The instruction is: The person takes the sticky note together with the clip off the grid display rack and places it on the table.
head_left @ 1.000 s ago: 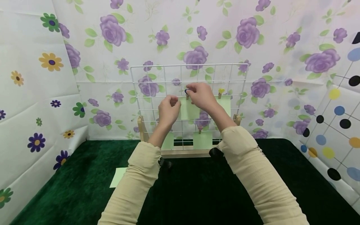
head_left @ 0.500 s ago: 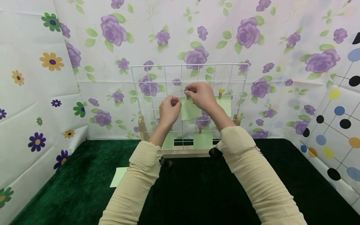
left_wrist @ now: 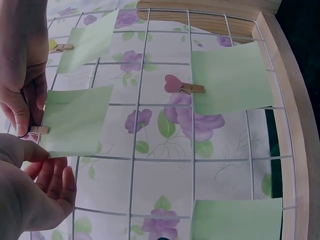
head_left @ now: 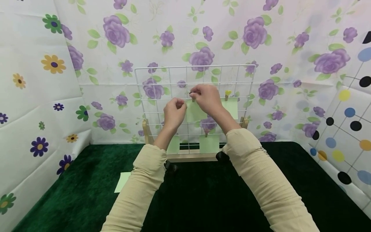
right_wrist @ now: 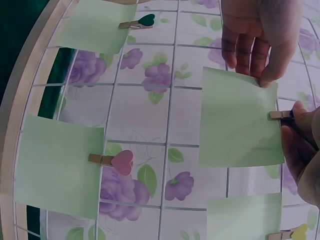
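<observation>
My left hand point(head_left: 175, 112) pinches the edge of a light green sheet of paper point(head_left: 195, 111) near its upper corner, thumb in front and fingers behind, as the left wrist view shows. My right hand point(head_left: 207, 100) pinches a small wooden clothespin point(right_wrist: 280, 115) with a dark blue top, between thumb and index finger. That clothespin sits over the sheet's top edge, at a wire of the white grid rack point(head_left: 195, 66). Just right of this sheet hangs another green sheet point(head_left: 231, 109), clipped by a clothespin with a yellow heart point(head_left: 228, 94).
Lower on the grid, a green sheet point(head_left: 209, 144) hangs from a pink-heart clothespin point(right_wrist: 112, 161), and another sheet point(right_wrist: 97, 25) from a green-heart one point(right_wrist: 137, 22). The rack stands in a wooden base point(head_left: 192, 157). A loose green sheet point(head_left: 122, 182) lies on the dark green cloth point(head_left: 87, 199).
Both hands stay nearly in place at the sheet. The clothespin's dark blue top has turned slightly in my right fingers and shows as a thinner edge now.
</observation>
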Action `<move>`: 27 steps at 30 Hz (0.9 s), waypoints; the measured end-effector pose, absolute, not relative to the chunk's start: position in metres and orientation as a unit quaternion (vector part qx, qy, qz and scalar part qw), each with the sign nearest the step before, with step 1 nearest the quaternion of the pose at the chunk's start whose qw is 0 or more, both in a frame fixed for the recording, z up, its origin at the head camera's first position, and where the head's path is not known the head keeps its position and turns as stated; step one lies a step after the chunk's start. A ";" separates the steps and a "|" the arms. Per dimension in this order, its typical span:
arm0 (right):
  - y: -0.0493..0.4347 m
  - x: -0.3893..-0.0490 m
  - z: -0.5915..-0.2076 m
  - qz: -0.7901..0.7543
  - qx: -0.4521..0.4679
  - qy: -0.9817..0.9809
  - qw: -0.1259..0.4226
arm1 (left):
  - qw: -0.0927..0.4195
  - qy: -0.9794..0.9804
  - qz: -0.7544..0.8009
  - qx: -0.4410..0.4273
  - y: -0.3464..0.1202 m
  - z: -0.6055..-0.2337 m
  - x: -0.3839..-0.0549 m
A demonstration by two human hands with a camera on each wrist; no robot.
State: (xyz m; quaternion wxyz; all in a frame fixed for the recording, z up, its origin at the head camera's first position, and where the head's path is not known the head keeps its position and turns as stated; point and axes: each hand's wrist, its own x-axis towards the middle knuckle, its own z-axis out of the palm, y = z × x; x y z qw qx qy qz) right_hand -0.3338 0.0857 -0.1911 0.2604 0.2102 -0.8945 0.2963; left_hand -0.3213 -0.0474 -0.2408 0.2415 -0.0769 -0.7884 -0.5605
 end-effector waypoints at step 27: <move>0.091 -0.335 -0.190 0.345 0.210 -0.878 0.256 | 0.239 -0.797 -0.549 -0.083 -0.050 -0.241 -0.322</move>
